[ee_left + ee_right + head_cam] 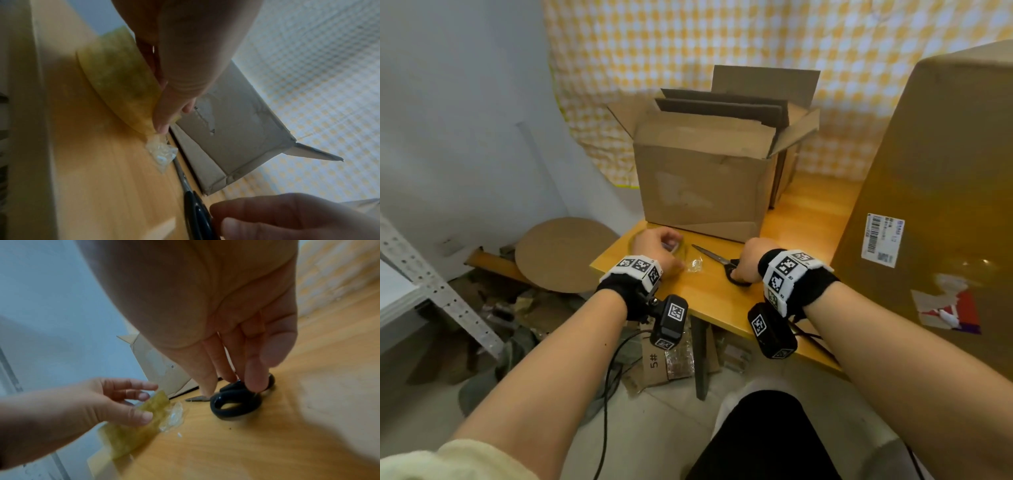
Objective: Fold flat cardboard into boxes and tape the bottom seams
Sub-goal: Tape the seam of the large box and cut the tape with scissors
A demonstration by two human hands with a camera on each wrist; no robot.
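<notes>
While both hands sit at the table (774, 291) edge:
left hand (655, 248): gripping tape roll (121, 84), by crumpled tape scrap (162, 152)
right hand (751, 258): fingertips on scissors (236, 404) handles, grip unclear
open box (702, 178): upright just behind

A piece of cardboard (654, 368) lying on the floor under the counter (722, 301) carries the handwritten mark "5#", turned on its side. A white shipping label (882, 238) stuck on the side of the tall brown box (945, 164) at the right shows a barcode and small print too blurred to read. Black-and-white square marker patterns sit on both wristbands; they carry no readable words.
</notes>
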